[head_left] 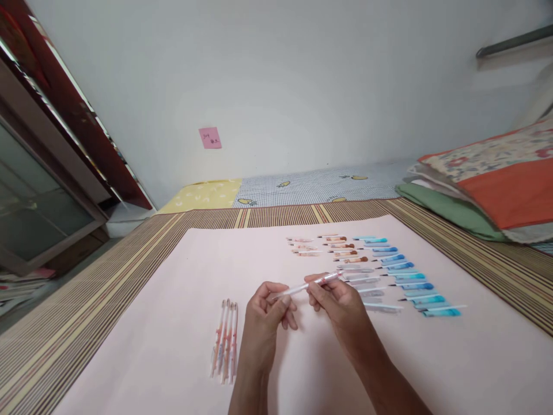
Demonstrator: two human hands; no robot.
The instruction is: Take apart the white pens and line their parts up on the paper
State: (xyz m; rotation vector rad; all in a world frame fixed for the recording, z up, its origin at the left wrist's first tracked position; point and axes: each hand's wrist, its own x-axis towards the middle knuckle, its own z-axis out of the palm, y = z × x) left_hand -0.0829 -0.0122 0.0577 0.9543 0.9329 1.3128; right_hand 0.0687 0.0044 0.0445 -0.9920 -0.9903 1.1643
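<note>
Pen (309,285): we hold it two-handed.
Left hand (264,311): grip closed on clear end.
Right hand (341,301): grip pinching pink end.
Near left: four pens (225,341) lying together.

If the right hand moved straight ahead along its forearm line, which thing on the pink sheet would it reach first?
Probably the pale peach pieces in the leftmost column, up and left of the right hand, which grips a pen. Only bare sheet seems to lie between, though depth is uncertain.
</note>
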